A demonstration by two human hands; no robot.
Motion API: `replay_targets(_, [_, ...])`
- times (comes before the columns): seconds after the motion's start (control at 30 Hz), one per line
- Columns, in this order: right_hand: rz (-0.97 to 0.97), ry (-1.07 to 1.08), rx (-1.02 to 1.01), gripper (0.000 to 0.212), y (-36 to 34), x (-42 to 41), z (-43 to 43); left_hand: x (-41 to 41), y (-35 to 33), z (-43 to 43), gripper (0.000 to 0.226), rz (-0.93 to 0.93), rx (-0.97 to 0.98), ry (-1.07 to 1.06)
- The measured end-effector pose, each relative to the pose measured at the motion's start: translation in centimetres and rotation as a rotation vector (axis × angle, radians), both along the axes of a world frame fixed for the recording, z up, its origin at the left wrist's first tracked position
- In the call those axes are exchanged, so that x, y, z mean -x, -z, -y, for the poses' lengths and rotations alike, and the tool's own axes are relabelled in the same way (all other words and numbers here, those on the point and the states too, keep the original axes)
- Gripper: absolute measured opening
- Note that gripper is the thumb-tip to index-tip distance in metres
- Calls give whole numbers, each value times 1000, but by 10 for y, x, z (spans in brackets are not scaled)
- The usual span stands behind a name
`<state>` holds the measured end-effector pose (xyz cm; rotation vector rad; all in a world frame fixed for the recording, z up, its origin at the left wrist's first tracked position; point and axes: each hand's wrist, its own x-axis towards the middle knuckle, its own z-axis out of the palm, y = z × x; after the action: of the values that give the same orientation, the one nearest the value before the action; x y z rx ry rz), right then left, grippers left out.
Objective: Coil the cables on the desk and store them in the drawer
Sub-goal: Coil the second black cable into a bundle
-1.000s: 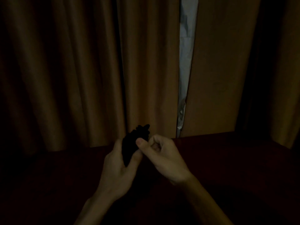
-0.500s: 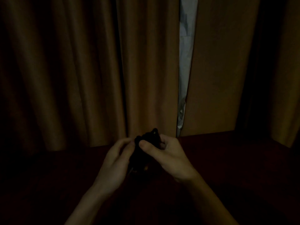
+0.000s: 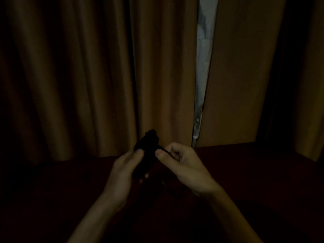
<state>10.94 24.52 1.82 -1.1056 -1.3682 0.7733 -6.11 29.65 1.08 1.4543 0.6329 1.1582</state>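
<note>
Fingers (image 3: 138,154) of the left hand (image 3: 122,172): curled round the lower part of the cable bundle (image 3: 147,146), thumb tip pressed against its near side.
Fingers (image 3: 159,153) of the right hand (image 3: 185,169): thumb and forefinger pinched together on a thin strand (image 3: 166,152) that leads off the bundle's right side; the other fingers are curled in.
Where the bundle is: held in the air between both hands, above the desk (image 3: 245,172), near the middle of the view.
Long axis: roughly upright, leaning slightly right; the lumpy top end pokes above the fingertips toward the curtains (image 3: 87,76).
Desk: dark reddish; too dim to tell what lies on it.
Backdrop: brown curtains with a narrow pale gap (image 3: 203,58) right of the bundle.
</note>
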Motion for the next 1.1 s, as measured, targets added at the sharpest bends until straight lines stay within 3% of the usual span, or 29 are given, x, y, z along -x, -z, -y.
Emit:
replay_targets(0.07, [-78, -96, 37, 21, 1, -4, 0, 8, -7, 0, 43, 249, 175, 178])
replay_targets(0.13, [-143, -215, 64, 30, 3, -4, 1, 12, -14, 4, 52, 359, 224, 341])
replay_targets(0.23, [-213, -437, 35, 62, 3, -3, 3, 11, -14, 6, 62, 338, 221, 463])
replay_targets(0.37, [-216, -421, -35, 51, 2, 0, 4, 9, -13, 11, 58, 264, 261, 574])
replay_targets(0.47, [-202, -348, -30, 57, 4, -1, 1, 4, -15, 11, 52, 140, 225, 405])
replay_targets(0.53, [-225, -330, -44, 50, 4, -1, 0, 0, -14, 10, 52, 32, 94, 165])
replay_targets(0.63, [-248, -222, -35, 57, 5, 0, -4, -1, -9, 11, 34, -6, -162, -86])
replay_targets(0.73, [-255, -197, -51, 50, 6, 4, -7, -3, -4, 15, 54, -197, -415, -203])
replay_targets(0.97, [-169, -113, -38, 40, -3, 12, -1, 3, 4, -3, 47, -296, -508, -507])
replay_targets(1.1, [-58, -88, -122, 30, -3, 21, -1, 6, 3, -6, 35, -188, -383, -397])
